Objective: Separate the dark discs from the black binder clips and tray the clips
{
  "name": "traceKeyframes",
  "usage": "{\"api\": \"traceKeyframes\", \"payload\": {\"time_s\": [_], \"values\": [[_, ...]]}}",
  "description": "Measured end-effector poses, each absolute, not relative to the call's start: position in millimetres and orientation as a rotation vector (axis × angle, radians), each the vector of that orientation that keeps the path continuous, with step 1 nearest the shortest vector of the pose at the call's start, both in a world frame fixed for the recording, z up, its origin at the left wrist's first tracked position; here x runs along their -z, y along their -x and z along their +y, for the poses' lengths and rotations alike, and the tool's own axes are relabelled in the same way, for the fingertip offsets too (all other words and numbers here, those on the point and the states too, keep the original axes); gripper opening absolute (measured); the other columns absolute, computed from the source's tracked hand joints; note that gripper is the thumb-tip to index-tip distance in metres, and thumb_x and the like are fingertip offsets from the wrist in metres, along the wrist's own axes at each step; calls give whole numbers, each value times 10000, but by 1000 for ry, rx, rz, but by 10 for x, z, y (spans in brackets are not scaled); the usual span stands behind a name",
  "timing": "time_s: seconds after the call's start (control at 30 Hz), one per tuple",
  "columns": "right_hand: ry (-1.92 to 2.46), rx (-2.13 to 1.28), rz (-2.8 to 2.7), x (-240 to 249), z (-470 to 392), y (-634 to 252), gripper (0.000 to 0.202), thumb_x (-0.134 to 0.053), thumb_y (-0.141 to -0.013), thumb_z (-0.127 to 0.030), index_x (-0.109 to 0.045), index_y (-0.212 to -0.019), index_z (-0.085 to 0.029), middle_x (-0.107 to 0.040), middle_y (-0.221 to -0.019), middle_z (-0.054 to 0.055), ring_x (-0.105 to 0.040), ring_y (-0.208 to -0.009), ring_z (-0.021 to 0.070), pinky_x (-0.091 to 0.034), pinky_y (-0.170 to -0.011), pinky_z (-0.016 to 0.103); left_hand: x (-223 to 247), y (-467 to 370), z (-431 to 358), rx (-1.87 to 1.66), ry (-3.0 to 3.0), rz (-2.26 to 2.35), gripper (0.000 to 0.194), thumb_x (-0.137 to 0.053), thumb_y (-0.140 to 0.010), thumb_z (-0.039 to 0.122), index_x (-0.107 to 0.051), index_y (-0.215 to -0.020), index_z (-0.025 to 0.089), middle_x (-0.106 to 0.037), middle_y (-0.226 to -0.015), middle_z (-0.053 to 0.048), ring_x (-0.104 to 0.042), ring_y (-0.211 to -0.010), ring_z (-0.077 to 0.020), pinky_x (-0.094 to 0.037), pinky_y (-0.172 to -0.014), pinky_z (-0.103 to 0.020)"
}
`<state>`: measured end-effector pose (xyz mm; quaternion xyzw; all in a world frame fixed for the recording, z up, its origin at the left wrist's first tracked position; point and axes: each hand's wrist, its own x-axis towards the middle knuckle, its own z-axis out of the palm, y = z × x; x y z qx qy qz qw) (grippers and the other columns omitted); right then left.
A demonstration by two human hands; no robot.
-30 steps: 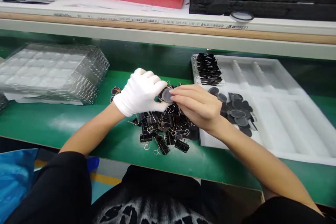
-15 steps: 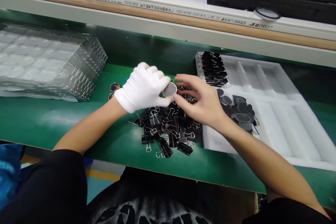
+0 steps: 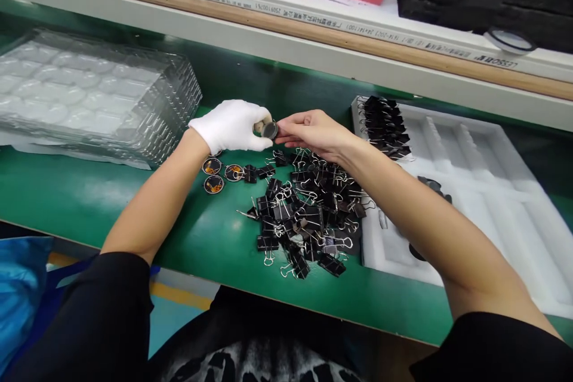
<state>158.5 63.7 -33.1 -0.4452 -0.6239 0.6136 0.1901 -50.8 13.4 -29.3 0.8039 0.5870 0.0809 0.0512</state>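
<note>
My left hand, in a white glove, grips a small round disc with a dark grey face between thumb and fingers. Bare, my right hand pinches at the disc's right edge; its fingertips touch it. Beneath and in front of my hands lies a loose heap of black binder clips with silver wire handles. Several round pieces with black and orange faces and pale rims rest on the green table left of the clips. One clip's handle reaches over the rightmost of these round pieces.
Stacked clear plastic trays stand at the left. A white foam tray at the right holds a row of binder clips and dark discs, partly hidden by my right arm. A white rail crosses behind, with a round lens-like piece on it.
Both hands have moved left and slightly up with the disc, uncovering more clips and round pieces. My right fingers, apart before, are now pinched at the disc's edge. The camera view has shifted left.
</note>
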Motion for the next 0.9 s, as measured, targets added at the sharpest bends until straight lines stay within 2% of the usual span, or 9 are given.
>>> {"api": "traceKeyframes", "payload": {"time_s": [0.17,0.23,0.37,0.43,0.53,0.63,0.73,0.83,0.9], "values": [[1290,-1623,-1878,443,754,-1430,161,-769,-988,-327,-754,-969,-168,-831,-1010,130,-802,-929,206,-662,-934,375,452,639,252,-65,-2448,1846,414,-720,-742,588,-794,-984,260,-763,-818,-40,-723,-774,-284,-483,-721,-371],[1252,-1349,-2165,450,802,-1422,169,-760,-972,-304,-762,-1075,-169,-828,-1068,120,-791,-958,229,-642,-958,415,488,635,263,-22,-2501,1879,386,-724,-737,577,-788,-938,254,-733,-760,-44,-720,-765,-295,-491,-763,-395],[880,-924,-2863,459,841,-1482,357,-834,-826,-154,-806,-1172,-239,-812,-1206,52,-756,-1036,252,-596,-962,408,568,608,265,98,-2540,1883,319,-770,-709,483,-774,-888,219,-706,-771,-65,-724,-823,-334,-500,-898,-487],[786,-879,-3015,490,846,-1508,300,-841,-817,-137,-833,-1092,-256,-825,-1137,38,-749,-1024,251,-589,-930,393,625,636,277,127,-2503,1834,328,-788,-702,443,-787,-948,226,-723,-868,-84,-729,-895,-364,-508,-930,-520],[863,-799,-2974,548,881,-1520,67,-846,-848,-181,-824,-888,-229,-818,-940,47,-744,-949,255,-583,-902,406,694,730,304,75,-2400,1792,610,-807,-699,522,-747,-1262,294,-730,-1126,-108,-727,-1011,-394,-550,-907,-526],[1095,-693,-2774,579,944,-1512,205,-815,-904,-242,-748,-716,-198,-754,-752,69,-723,-823,266,-581,-881,454,720,774,322,83,-2270,1892,801,-748,-719,763,-702,-1331,247,-729,-1075,-129,-737,-895,-364,-588,-800,-500],[1296,-742,-2601,580,977,-1490,332,-757,-949,-227,-693,-625,-197,-721,-677,82,-703,-749,258,-581,-893,477,732,689,313,200,-2168,2064,774,-653,-759,863,-737,-1092,171,-715,-874,-136,-719,-741,-337,-578,-677,-454],[1440,-945,-2486,569,944,-1456,360,-742,-960,-239,-702,-605,-197,-739,-686,91,-711,-760,245,-587,-900,454,742,561,263,209,-2221,2114,604,-659,-821,744,-713,-1008,172,-716,-845,-131,-720,-729,-326,-549,-625,-402],[1511,-1122,-2431,561,900,-1430,350,-748,-957,-271,-731,-616,-197,-766,-723,92,-727,-801,236,-592,-901,426,744,494,214,153,-2332,2056,426,-685,-839,567,-704,-1035,190,-735,-897,-117,-733,-777,-318,-535,-629,-373]]}}
